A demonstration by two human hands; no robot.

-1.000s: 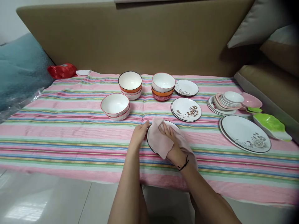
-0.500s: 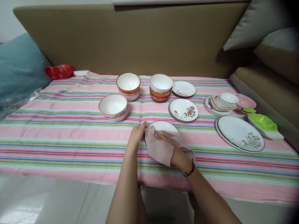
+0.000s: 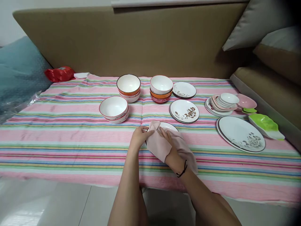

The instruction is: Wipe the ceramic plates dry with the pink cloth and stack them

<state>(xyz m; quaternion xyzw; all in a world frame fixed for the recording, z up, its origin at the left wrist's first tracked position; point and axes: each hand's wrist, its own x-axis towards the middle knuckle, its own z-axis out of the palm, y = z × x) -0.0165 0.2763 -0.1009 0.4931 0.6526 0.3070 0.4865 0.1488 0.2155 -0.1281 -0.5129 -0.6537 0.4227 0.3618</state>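
Observation:
A white plate (image 3: 169, 126) with a dark rim lies on the striped cloth in front of me, mostly covered by a pale pink cleaning cloth (image 3: 158, 145). My left hand (image 3: 139, 137) grips the plate's left edge, its thumb reaching over the rim onto the pink cloth. Across the plate, my right hand (image 3: 169, 145) presses the cleaning cloth down, with a fold of it lying over part of the hand. The cloth's loose end trails to the right and towards me. Nearest beyond the hands are two stacked red-rimmed bowls (image 3: 114, 107) and flower-patterned plates (image 3: 184, 111).
Farther back stand two bowl stacks (image 3: 128, 84) (image 3: 161, 85) and more plates (image 3: 184, 89). On the right are small stacked dishes (image 3: 228, 99), large oval plates (image 3: 242, 133), a pink bowl (image 3: 246, 102) and a green leaf-shaped dish (image 3: 265, 123). A red package (image 3: 60, 74) lies at far left.
My left thumb has come over the plate's rim onto the cloth. My right hand and the cloth have shifted slightly left across the plate.

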